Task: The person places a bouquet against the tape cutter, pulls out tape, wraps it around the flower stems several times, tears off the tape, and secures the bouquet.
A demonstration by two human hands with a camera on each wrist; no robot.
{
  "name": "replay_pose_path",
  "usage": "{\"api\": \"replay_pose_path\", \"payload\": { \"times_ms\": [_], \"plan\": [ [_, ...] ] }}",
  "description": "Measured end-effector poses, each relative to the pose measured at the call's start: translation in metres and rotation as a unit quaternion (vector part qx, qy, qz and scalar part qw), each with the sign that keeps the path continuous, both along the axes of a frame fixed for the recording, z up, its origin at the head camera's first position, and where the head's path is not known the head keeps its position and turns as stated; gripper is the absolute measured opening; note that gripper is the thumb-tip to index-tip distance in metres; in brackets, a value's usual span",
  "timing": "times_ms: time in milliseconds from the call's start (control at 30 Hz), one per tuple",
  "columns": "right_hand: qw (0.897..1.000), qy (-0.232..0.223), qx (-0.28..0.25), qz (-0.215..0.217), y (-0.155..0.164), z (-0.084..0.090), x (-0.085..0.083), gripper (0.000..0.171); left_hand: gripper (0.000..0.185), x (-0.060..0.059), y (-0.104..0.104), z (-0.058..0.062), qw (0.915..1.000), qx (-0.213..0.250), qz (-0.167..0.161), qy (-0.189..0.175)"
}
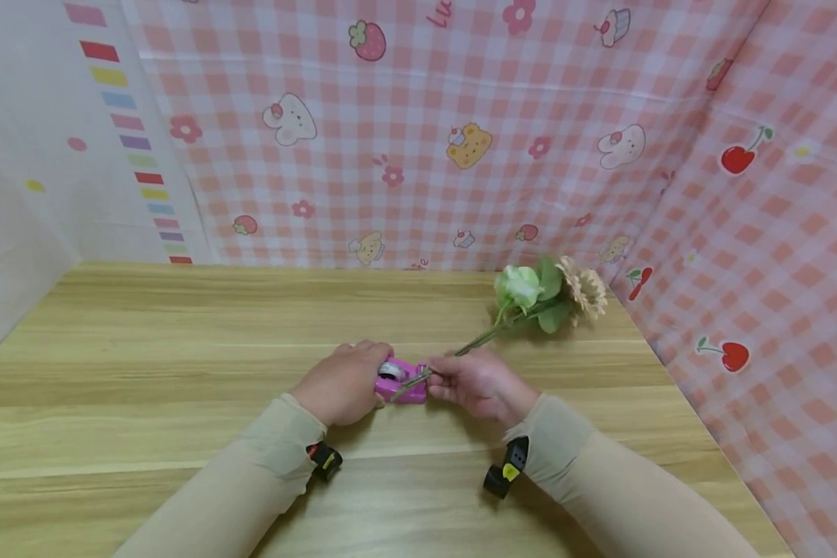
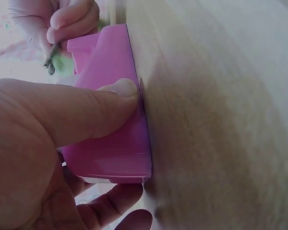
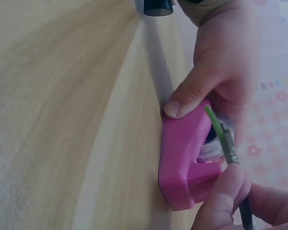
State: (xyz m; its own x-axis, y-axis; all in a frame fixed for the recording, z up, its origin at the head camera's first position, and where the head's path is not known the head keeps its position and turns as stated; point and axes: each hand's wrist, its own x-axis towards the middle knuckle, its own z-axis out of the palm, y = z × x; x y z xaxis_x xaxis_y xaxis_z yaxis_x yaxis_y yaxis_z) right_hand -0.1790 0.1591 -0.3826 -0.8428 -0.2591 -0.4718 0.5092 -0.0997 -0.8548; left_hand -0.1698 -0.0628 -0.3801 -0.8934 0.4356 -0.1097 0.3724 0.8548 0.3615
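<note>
My left hand (image 1: 345, 381) grips the rear of a pink tape dispenser (image 1: 410, 395) on the table, thumb along one side, fingers round the other. Inside it sits a roll of tape (image 1: 391, 370). Between thumb and fingers, my right hand (image 1: 484, 385) pinches the stems (image 1: 477, 342) of artificial flowers near their lower ends, just over the dispenser's front. At the far end are a pale green flower (image 1: 518, 287) and a beige one (image 1: 586, 290). In the right wrist view, the cut stem ends (image 3: 224, 136) pass beside the tape roll; something shiny, perhaps tape, wraps them.
The wood-grain table (image 1: 181, 364) reaches back to a pink checked cloth (image 1: 404, 132) with cartoon prints. A similar cloth (image 1: 774, 232) stands along the right edge. White sheeting (image 1: 21, 155) hangs at the left.
</note>
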Motion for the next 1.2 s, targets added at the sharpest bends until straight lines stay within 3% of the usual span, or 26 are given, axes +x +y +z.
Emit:
{"api": "replay_pose_path", "payload": {
  "times_ms": [267,500,833,1033,1200],
  "plan": [
    [1.0,-0.016,-0.017,-0.002,0.002,0.001,-0.004,0.03,0.065,0.0,0.0,0.0,1.0,-0.003,-0.002,-0.001],
    [0.999,-0.035,-0.029,0.004,0.004,-0.003,-0.006,0.025,0.065,0.0,0.0,0.0,1.0,-0.007,0.0,0.002],
    [0.993,-0.103,-0.025,-0.045,-0.007,-0.005,-0.009,0.015,0.066,0.001,0.0,0.001,0.9999,-0.01,0.002,-0.002],
    [0.996,-0.08,0.034,-0.012,-0.007,-0.005,-0.004,0.027,0.065,0.001,0.0,0.001,0.9999,-0.007,0.005,-0.006],
    [0.997,-0.04,0.062,0.009,-0.008,-0.006,0.0,0.022,0.064,0.001,0.0,0.0,1.0,-0.001,0.001,0.001]
  ]
}}
